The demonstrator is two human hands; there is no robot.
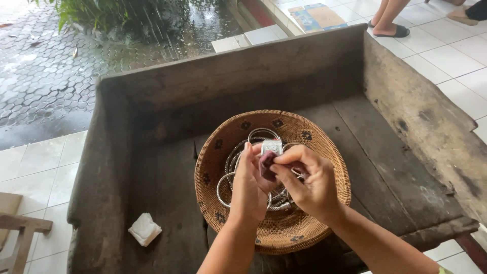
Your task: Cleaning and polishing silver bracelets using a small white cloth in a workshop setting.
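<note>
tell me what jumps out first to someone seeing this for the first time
The eye lands on the round woven rattan basket in the middle of the big weathered wooden tray, with thin silver metal bangles lying inside it. Right above the basket, the left hand holds a wide silver cuff while the right hand presses a small purple cloth against it. A folded white cloth lies at the tray's near left corner.

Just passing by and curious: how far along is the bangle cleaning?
No finished pile shows. In hand: the left hand holds a silver bangle while the right hand rubs it with a purple cloth. Left: more bangles lie in the basket.
</note>
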